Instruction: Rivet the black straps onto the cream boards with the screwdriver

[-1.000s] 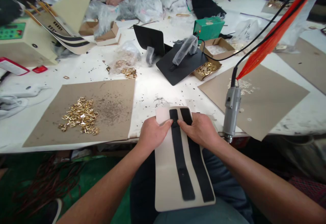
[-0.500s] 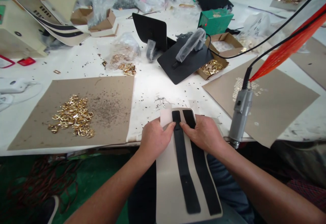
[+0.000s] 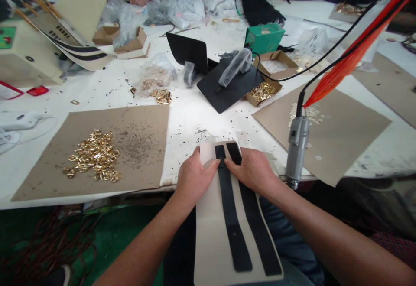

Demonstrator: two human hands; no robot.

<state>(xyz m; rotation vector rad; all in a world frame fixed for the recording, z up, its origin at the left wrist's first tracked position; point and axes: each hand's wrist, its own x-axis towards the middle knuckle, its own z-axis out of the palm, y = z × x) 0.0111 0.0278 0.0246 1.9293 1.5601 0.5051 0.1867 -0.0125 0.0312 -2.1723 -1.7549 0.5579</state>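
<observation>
A long beige panel [image 3: 209, 234] with rounded corners leans from my lap against the table's front edge. Two black straps run lengthwise over it; the left strap [image 3: 231, 216] has a small hole low down and a dark fitting near its upper end. My left hand [image 3: 195, 175] grips the panel's left edge, its thumb on that strap by the fitting. From the other side my right hand [image 3: 256, 171] holds the panel's right edge, thumb pressed at the same spot. The fingers of both hands are hidden behind the panel.
A grey electric screwdriver [image 3: 297, 149] hangs right of my hand on a cable with orange cord. Gold metal hooks [image 3: 95, 156] lie piled on a brown board [image 3: 146, 121]. Black panels [image 3: 227, 84], a green box [image 3: 265, 37] and a carton [image 3: 263, 93] stand farther back. People sit opposite.
The view has tilted up and turned slightly right, so the table appears lower and farther left. Both hands keep their hold on the panel, thumbs still at the strap's upper end.
</observation>
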